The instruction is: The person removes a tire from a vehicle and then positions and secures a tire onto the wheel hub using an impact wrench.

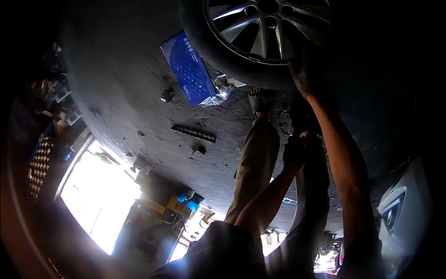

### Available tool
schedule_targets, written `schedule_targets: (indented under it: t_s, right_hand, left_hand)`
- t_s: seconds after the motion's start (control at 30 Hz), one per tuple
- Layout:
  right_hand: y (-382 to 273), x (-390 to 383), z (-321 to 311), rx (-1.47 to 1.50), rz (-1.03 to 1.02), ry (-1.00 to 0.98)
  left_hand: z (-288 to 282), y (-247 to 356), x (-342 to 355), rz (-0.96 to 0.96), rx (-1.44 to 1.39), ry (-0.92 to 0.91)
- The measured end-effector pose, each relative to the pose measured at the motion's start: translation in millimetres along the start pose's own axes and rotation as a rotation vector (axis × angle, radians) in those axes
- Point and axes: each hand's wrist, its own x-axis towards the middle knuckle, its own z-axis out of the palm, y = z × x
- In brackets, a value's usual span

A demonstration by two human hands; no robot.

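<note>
Dark floor (130, 60) is spreading under everything, on all visible sides of the wheel. Wheel (260, 39), with tyre and silver spokes, is lying flat, its far part running out of view. The person's legs (256, 144) are standing on the near side of the wheel. A white car part (409, 214) with a lamp is showing nearer the person than the wheel, off to its right. A blue packet (188, 69) is lying just left of the wheel. Right hand (301, 78) is reaching over the wheel's near edge; grip cannot be told, fingers in shadow. Left hand (293, 151) is hanging on the near side of the wheel, by one leg; too dark to tell its grip. Crumpled clear plastic (219, 96) is lying near the wheel. A dark notched strip (193, 134) is resting farther left of the wheel, toward the person.
</note>
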Motion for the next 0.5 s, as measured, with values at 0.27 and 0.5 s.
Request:
schedule_targets:
  t_s: [0.27,0.5]
  right_hand:
    - [14.5,75.0,84.1,-0.205,0.185,-0.2]
    - [17.6,74.0,17.2,-0.43,-0.273,-0.089]
  left_hand:
    - [-104.2,3.0,-36.3,-0.419,-1.394,-0.088]
    - [-178.9,-20.0,-103.9,-0.359,-1.332,-0.054]
